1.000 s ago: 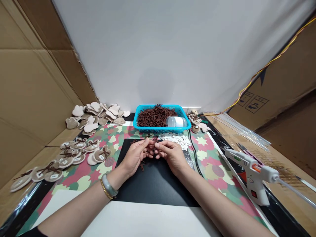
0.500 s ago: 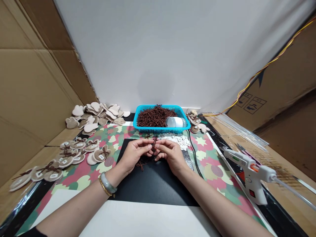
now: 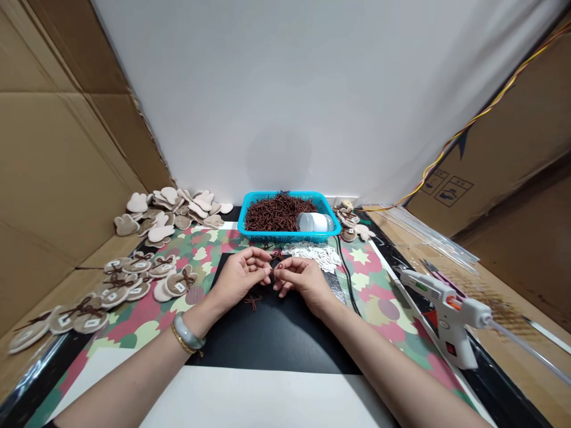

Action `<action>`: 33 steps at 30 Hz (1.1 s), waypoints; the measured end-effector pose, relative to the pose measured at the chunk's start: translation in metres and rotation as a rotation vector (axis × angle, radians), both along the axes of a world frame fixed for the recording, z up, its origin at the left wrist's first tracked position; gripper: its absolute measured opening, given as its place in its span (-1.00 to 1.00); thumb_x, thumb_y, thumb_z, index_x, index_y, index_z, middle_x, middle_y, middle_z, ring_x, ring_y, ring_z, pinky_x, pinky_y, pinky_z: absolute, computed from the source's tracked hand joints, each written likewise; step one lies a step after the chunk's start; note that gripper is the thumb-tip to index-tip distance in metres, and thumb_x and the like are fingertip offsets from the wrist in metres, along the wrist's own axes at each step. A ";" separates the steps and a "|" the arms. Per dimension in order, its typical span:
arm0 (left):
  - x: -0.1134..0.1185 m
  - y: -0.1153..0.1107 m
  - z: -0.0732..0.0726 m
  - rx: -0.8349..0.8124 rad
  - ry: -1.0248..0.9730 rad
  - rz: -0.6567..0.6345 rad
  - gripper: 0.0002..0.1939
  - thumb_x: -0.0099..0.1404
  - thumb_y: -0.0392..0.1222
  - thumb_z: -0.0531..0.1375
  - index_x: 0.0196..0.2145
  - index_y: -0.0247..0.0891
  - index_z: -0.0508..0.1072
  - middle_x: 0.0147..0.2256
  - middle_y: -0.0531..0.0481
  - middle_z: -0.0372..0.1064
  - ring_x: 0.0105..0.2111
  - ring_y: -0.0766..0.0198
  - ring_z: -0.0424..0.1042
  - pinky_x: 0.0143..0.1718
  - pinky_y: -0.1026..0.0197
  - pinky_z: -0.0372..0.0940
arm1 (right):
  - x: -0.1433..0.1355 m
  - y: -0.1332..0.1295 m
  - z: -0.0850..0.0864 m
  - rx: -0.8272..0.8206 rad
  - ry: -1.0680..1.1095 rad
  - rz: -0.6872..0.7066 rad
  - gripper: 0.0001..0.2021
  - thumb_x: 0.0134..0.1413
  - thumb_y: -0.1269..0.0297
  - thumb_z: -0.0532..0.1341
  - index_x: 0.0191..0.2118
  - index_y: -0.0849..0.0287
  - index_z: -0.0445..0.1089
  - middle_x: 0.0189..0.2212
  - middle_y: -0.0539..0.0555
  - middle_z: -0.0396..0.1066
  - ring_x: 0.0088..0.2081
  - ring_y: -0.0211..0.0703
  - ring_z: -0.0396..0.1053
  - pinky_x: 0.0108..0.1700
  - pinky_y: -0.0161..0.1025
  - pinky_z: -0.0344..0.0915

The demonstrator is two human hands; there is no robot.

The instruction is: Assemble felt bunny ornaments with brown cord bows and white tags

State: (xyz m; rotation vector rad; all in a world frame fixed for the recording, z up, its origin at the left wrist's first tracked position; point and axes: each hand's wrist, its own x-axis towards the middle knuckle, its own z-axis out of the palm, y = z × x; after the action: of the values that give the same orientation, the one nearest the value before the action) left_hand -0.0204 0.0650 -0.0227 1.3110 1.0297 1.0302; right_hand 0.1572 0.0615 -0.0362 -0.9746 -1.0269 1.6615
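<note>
My left hand point(image 3: 243, 274) and my right hand point(image 3: 303, 282) meet over a black mat point(image 3: 285, 339), fingertips almost touching. Thumb and forefinger of each are pinched on a small brown cord bow point(image 3: 279, 266), mostly covered by the fingers. Just behind the fingertips, more brown cord shows against the mat. Another brown cord bow point(image 3: 252, 302) lies on the mat below my left hand. Beyond the hands stands a blue plastic basket point(image 3: 289, 236), heaped with brown cord bows point(image 3: 276, 211) and holding a clear jar with a white label point(image 3: 314, 222).
Small white labels point(image 3: 319, 255) lie before the basket. On the left are plain felt bunny shapes point(image 3: 167, 208) and several with bows and labels point(image 3: 120, 288). A white glue gun point(image 3: 457, 321) stands at right, near clear glue sticks point(image 3: 439, 232). A black cable point(image 3: 349, 279) crosses the patterned cover.
My fingertips have come down slightly and the bow between them is now more hidden. The whole view has shifted a little.
</note>
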 end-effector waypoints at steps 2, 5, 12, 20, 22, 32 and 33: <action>-0.013 0.004 0.009 0.071 0.176 -0.038 -0.82 0.10 -0.20 0.31 -0.31 -0.31 0.51 -0.42 -0.01 0.48 -0.51 0.32 0.41 -0.41 0.26 0.31 | 0.004 0.003 0.002 0.055 -0.045 -0.052 -0.65 -0.30 0.16 0.49 -0.36 0.26 0.51 -0.54 0.06 0.51 -0.55 -0.21 0.43 -0.62 -0.37 0.31; -0.036 0.012 0.021 0.166 0.509 -0.162 -0.88 0.14 -0.27 0.22 -0.42 -0.28 0.59 -0.43 -0.05 0.52 -0.45 0.26 0.41 -0.42 0.27 0.24 | 0.010 0.010 0.000 0.137 -0.111 -0.206 -0.73 -0.19 0.15 0.42 -0.38 0.24 0.51 -0.54 0.03 0.48 -0.62 -0.31 0.31 -0.67 -0.41 0.17; -0.036 0.036 0.013 0.428 0.709 -0.103 -0.85 0.17 -0.12 0.28 -0.42 -0.22 0.62 -0.35 -0.08 0.55 -0.35 0.16 0.44 -0.35 0.21 0.23 | 0.014 0.018 -0.016 0.188 -0.235 -0.294 -0.88 -0.17 0.25 0.33 -0.49 0.19 0.47 -0.66 -0.04 0.38 -0.68 -0.33 0.15 -0.65 -0.35 0.04; -0.005 0.056 -0.009 0.435 0.808 -0.095 -0.92 0.10 -0.24 0.28 -0.50 -0.24 0.59 -0.43 -0.06 0.53 -0.43 0.20 0.41 -0.38 0.22 0.20 | 0.013 0.019 -0.022 0.232 -0.274 -0.274 -0.89 -0.13 0.25 0.28 -0.49 0.18 0.44 -0.66 -0.06 0.35 -0.67 -0.32 0.15 -0.60 -0.34 0.09; -0.007 0.052 -0.008 0.416 0.802 -0.068 -0.89 0.14 -0.22 0.26 -0.48 -0.26 0.58 -0.44 -0.06 0.52 -0.47 0.22 0.40 -0.41 0.23 0.19 | 0.012 0.020 -0.024 0.250 -0.285 -0.267 -0.89 -0.14 0.26 0.28 -0.48 0.19 0.45 -0.63 -0.05 0.37 -0.64 -0.31 0.19 -0.58 -0.34 0.11; -0.005 0.045 -0.018 0.420 0.758 -0.073 -0.91 0.10 -0.24 0.27 -0.50 -0.25 0.58 -0.44 -0.03 0.45 -0.48 0.27 0.33 -0.42 0.24 0.17 | 0.012 0.020 -0.028 0.280 -0.312 -0.232 -0.88 -0.13 0.24 0.29 -0.46 0.18 0.45 -0.63 -0.05 0.38 -0.64 -0.29 0.21 -0.58 -0.34 0.13; -0.006 0.045 -0.019 0.414 0.756 -0.063 -0.91 0.10 -0.25 0.27 -0.52 -0.25 0.56 -0.45 -0.02 0.44 -0.49 0.28 0.31 -0.43 0.25 0.17 | 0.012 0.021 -0.028 0.282 -0.314 -0.230 -0.87 -0.14 0.24 0.29 -0.46 0.18 0.45 -0.62 -0.04 0.39 -0.64 -0.29 0.21 -0.58 -0.34 0.14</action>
State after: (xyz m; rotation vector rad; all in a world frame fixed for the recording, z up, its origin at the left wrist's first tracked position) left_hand -0.0262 0.1103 -0.0422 2.1519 1.3518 0.7179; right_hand 0.1691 0.0821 -0.0641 -1.1357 -1.2641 1.1619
